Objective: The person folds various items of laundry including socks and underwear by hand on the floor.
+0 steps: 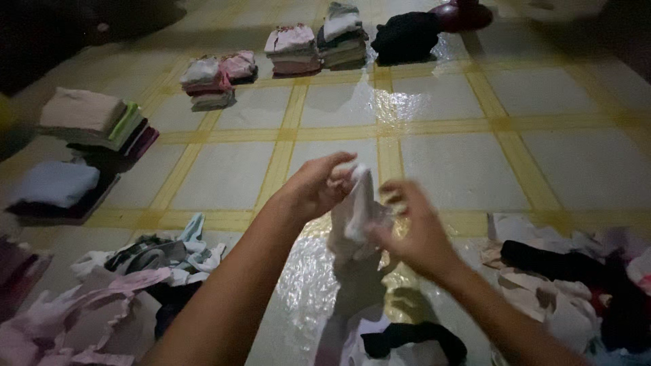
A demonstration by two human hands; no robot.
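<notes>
The left hand (319,186) and right hand (417,230) are both pinching a small pale cloth (356,210), fingers closed on it, holding it up above the tiled floor (468,169). Loose clothes (135,271) are lying at both sides, and folded stacks (293,49) are sitting farther off, well apart from the hands

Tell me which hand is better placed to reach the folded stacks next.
Left hand, probably: it pinches the pale small garment on the side nearer the folded stacks; the right hand sits toward the unsorted pile.
</notes>
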